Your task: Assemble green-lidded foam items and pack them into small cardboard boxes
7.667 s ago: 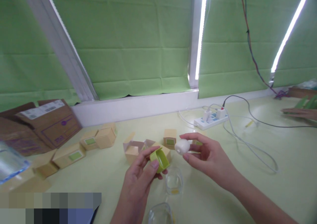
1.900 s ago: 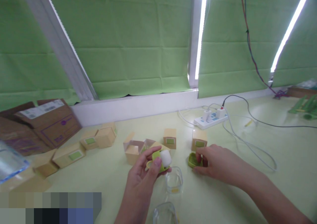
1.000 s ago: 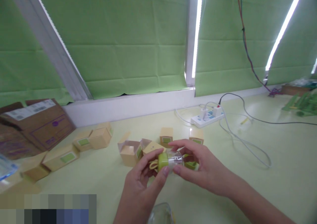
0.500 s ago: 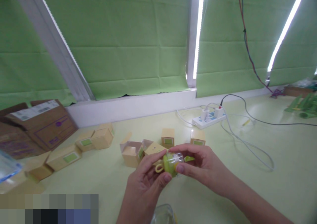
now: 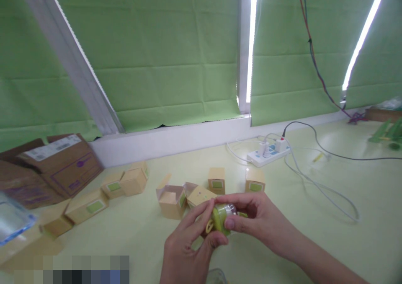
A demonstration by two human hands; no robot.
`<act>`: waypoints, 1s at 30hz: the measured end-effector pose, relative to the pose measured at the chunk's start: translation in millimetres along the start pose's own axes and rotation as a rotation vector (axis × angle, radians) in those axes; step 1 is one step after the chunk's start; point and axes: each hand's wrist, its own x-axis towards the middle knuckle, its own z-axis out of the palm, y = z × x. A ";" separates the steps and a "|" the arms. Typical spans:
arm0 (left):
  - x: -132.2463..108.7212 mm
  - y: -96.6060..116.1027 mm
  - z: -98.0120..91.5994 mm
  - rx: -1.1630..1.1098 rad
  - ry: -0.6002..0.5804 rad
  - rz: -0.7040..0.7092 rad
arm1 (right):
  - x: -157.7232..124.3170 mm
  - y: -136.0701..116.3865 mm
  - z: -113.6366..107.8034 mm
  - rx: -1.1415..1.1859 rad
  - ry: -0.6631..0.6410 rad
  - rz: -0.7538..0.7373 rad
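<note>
A small green and clear plastic item (image 5: 222, 217) with a yellow ring on its left end is held between both hands above the table. My left hand (image 5: 196, 238) grips its green end, fingers on top and thumb below, beside the ring. On the right, my right hand (image 5: 256, 215) pinches the clear end between thumb and fingers. Just behind the hands lie an open small yellow box (image 5: 171, 204) and another box (image 5: 198, 195) tilted against it. The rim of a clear container (image 5: 216, 275) shows at the bottom edge.
Two small boxes (image 5: 216, 181) (image 5: 255, 181) stand behind the hands. A white power strip (image 5: 268, 155) with looping cables lies back right. More yellow boxes (image 5: 88, 206), a brown carton (image 5: 70, 164) and a clear plastic bag (image 5: 14, 219) are at the left.
The view has shifted slightly, so the scene sits lower and further right. The held item has turned a little, and its ring now shows more to the front beside my left fingers.
</note>
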 end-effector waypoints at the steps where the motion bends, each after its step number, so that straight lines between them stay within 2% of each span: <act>1: 0.6 -0.4 0.4 0.030 -0.034 0.011 | 0.6 1.9 -0.5 -0.002 0.005 0.001; 3: 2.4 0.4 -0.2 0.086 -0.059 0.041 | 2.1 5.8 -1.9 -0.011 0.020 0.007; 4: 3.8 1.8 -1.8 0.110 -0.033 0.060 | 2.8 7.4 -2.5 -0.007 0.033 0.011; 7: 9.8 7.4 -14.6 0.224 0.123 0.135 | 4.3 9.3 -3.2 0.035 0.089 0.024; 11: 20.3 2.5 -43.2 0.584 0.379 0.231 | 4.2 6.5 -1.5 0.157 0.211 0.117; 13: 24.7 -8.9 -54.4 0.743 0.338 0.190 | 3.8 4.3 -0.4 0.301 0.233 0.154; 15: 27.8 -22.7 -60.7 0.810 0.208 0.129 | 2.9 1.5 0.3 0.437 0.196 0.149; 17: 29.7 -34.0 -63.0 0.795 0.083 0.076 | 1.4 -2.1 0.5 0.516 0.130 0.135; 19: 30.6 -39.8 -63.4 0.758 0.042 0.068 | -0.8 -6.2 0.6 0.548 0.051 0.135; 22: 31.9 -39.4 -62.8 0.734 0.069 0.096 | -4.2 -10.7 1.3 0.567 -0.047 0.147; 26: 32.8 -32.5 -58.9 0.717 0.134 0.158 | -6.5 -11.4 3.2 0.560 -0.029 0.143; 28: 31.6 -27.7 -54.9 0.710 0.163 0.235 | -6.9 -11.0 3.8 0.557 -0.058 0.109; 30: 28.5 -21.5 -49.9 0.718 0.178 0.347 | -7.5 -11.6 4.7 0.584 -0.157 0.076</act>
